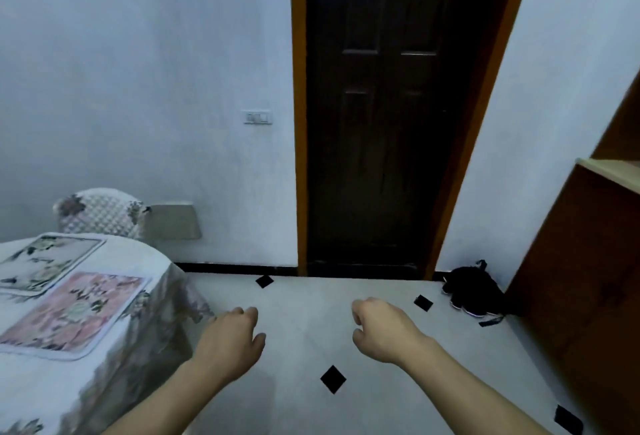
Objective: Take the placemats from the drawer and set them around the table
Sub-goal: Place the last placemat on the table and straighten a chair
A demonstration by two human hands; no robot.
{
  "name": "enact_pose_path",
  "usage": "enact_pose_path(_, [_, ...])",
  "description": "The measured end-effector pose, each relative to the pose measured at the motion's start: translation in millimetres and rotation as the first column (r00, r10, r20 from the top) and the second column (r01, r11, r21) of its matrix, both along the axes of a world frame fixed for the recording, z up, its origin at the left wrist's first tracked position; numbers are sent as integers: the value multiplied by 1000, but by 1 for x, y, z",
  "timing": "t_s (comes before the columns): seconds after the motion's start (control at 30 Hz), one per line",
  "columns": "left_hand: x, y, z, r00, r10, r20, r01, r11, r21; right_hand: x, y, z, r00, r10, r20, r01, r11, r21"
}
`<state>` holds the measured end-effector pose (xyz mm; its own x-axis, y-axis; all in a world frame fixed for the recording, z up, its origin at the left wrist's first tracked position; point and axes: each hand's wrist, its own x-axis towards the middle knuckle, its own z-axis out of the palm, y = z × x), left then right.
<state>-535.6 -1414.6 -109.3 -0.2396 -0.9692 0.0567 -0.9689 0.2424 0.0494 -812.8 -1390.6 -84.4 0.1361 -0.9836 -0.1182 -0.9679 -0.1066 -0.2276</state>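
Two placemats lie flat on the cloth-covered table [145, 299] at the left. The nearer one is a pink floral placemat [74, 313]; behind it, close to the far edge, lies a pale green floral placemat [45, 263]. My left hand [230, 339] hangs over the floor just right of the table's corner, fingers loosely curled, holding nothing. Further right, also above the floor, my right hand [382, 330] has its fingers curled in and is empty. No drawer can be seen.
A chair [100, 212] with a floral cover stands behind the table against the wall. A dark wooden door [384, 115] is straight ahead, closed. Black shoes [472, 290] lie by the right wall next to a brown wooden cabinet [585, 261]. The white floor has black diamond tiles.
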Motion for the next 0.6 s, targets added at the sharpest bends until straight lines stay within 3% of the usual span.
enact_pose_path(0.13, [20, -68, -12, 983, 182, 28, -183, 983, 25, 14, -116, -15, 986, 162, 37, -161, 987, -21])
enact_pose_path(0.27, [47, -107, -21, 908, 418, 11, -418, 907, 58, 45, -228, -23, 928, 371, 42, -370, 928, -34])
enact_pose_path(0.5, [103, -115, -19, 673, 740, 5, -736, 670, 97, 153, -348, -13, 721, 689, 65, -691, 723, -1])
enact_pose_path(0.6, [136, -121, -25, 552, 829, 83, -834, 549, 62, 206, -376, -11, 644, 759, 96, -763, 646, 5])
